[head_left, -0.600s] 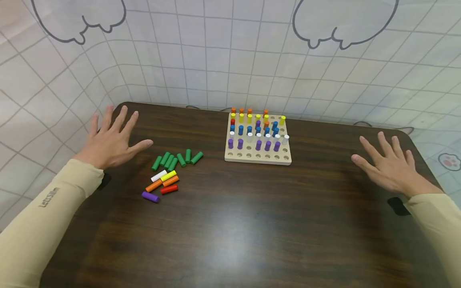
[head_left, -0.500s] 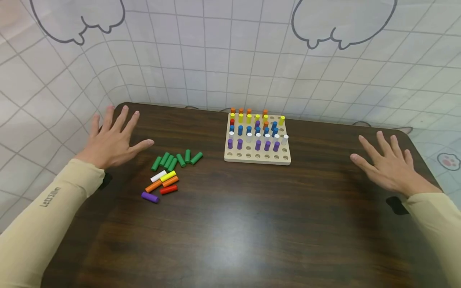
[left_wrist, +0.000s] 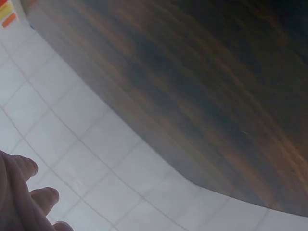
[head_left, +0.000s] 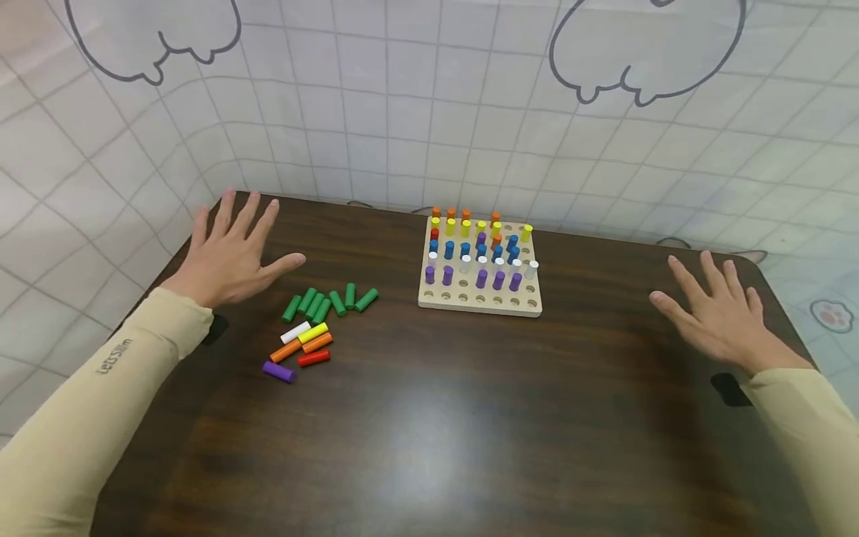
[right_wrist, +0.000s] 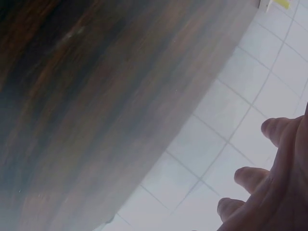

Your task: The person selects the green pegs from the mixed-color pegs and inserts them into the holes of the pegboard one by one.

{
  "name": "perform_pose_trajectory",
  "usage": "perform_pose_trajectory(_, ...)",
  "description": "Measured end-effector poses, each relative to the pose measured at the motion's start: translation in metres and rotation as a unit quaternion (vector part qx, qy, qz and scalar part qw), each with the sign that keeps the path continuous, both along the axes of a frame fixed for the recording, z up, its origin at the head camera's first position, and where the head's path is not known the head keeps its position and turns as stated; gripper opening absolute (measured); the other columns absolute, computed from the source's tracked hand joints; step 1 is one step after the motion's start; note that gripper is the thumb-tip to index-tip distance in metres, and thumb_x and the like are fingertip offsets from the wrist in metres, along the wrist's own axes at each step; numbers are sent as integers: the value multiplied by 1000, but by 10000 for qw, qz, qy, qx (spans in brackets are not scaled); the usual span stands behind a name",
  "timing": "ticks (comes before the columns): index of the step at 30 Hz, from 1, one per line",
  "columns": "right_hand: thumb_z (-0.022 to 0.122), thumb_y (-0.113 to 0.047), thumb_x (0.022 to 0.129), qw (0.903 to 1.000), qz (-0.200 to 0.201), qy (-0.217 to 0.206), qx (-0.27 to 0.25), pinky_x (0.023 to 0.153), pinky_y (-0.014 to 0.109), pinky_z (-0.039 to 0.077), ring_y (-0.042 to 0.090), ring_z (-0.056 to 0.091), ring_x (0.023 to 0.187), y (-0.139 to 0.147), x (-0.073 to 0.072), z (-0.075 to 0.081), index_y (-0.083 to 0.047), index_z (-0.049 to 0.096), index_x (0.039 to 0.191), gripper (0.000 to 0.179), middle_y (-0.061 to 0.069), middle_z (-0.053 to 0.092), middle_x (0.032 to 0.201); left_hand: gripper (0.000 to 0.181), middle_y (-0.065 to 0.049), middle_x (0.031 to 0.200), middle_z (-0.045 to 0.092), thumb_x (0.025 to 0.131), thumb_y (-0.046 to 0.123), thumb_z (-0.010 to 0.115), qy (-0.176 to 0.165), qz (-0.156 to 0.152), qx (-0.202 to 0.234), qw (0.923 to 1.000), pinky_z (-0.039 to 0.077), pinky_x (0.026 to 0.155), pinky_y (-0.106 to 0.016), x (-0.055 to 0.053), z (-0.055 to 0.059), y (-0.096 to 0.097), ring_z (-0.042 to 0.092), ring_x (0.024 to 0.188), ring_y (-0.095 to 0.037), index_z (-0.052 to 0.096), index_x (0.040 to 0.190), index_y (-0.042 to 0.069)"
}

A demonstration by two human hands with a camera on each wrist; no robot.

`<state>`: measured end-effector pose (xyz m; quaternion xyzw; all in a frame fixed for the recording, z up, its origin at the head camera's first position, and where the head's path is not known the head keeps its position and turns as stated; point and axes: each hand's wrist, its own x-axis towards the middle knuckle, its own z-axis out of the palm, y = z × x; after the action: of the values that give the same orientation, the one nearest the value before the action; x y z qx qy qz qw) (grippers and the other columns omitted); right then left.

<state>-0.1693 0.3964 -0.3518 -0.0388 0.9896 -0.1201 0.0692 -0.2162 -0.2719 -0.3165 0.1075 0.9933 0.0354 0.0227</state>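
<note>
Work looks part done: many standing pegs (head_left: 482,279) fill pegboard (head_left: 472,307), at far side of desk (head_left: 429,447); front row of holes (head_left: 463,298) bare, other rows gapped. Left over: seven green pegs (head_left: 321,310), plus white, yellow, orange, red, purple pegs (head_left: 278,371), loose at left. Left hand (head_left: 224,261), right hand (head_left: 721,317) spread, holding nothing. Versus earlier: left hand slightly further right; peg layout same.

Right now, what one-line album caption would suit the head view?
Left hand spread near loose pegs, right hand spread opposite, a part-filled board between them on a dark table.
</note>
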Motion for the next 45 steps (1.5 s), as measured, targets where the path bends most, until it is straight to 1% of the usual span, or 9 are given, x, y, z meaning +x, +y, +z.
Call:
perform_pose_trajectory(4,31,-61,107,10000,3,-12,-79,112,87,-7,60,-23,152,-5,-2,-3,-22,-6,167,80,25,-25,168,99,-19,175,-8,97,81,28,-29,-127,-34,9999,-14,125,-71,-4,3,14,-22,159,-46,-5,167,19)
perform_pose_trajectory(8,32,-62,107,9999,39,33,-128,113,86,-8,58,-23,153,-11,-6,-4,-23,-5,167,80,22,-25,169,98,-19,175,-6,98,81,28,-23,-224,20,9997,-14,126,-70,-7,3,29,-21,160,-45,-4,168,19)
perform_pose_trajectory(14,34,-62,107,9997,147,129,-108,113,85,-6,56,-21,155,-20,-14,-1,-24,-4,167,81,23,-22,171,98,-16,176,-7,98,79,30,-52,-353,133,9993,-13,126,-69,-9,3,49,-20,160,-43,-4,167,20)
perform_pose_trajectory(21,34,-64,106,9996,274,78,-33,114,84,-3,56,-17,156,-36,-18,3,-24,-4,167,83,21,-21,172,99,-14,176,-6,97,79,33,-23,-491,206,9986,-12,127,-68,-10,2,69,-19,162,-41,-3,168,20)
perform_pose_trajectory(27,34,-66,105,9993,369,8,107,115,84,-1,55,-15,157,-46,-23,5,-23,-4,167,85,21,-20,172,100,-10,177,-5,97,79,37,-33,-611,215,9979,-11,129,-66,-13,-3,87,-16,163,-38,-1,168,21)
perform_pose_trajectory(33,34,-68,104,9987,485,-62,121,116,83,-1,54,-13,158,-59,-29,2,-25,-4,167,85,20,-20,172,100,-10,177,-3,96,77,41,-57,-705,291,9971,-10,130,-64,-15,-8,105,-14,163,-37,0,168,20)
perform_pose_trajectory(38,35,-69,103,9981,594,-88,147,117,82,-1,52,-10,159,-71,-36,-1,-25,-2,168,86,19,-17,173,101,-9,177,-4,96,78,41,-129,-747,257,9968,-9,131,-63,-17,-13,117,-15,164,-35,-1,168,20)
perform_pose_trajectory(45,37,-72,101,9970,730,-173,191,119,80,0,51,-8,160,-93,-45,-3,-23,-1,168,92,21,-11,174,104,-8,177,-5,95,80,39,-266,-870,171,9957,-9,131,-62,-19,-20,134,-15,164,-34,-3,168,20)
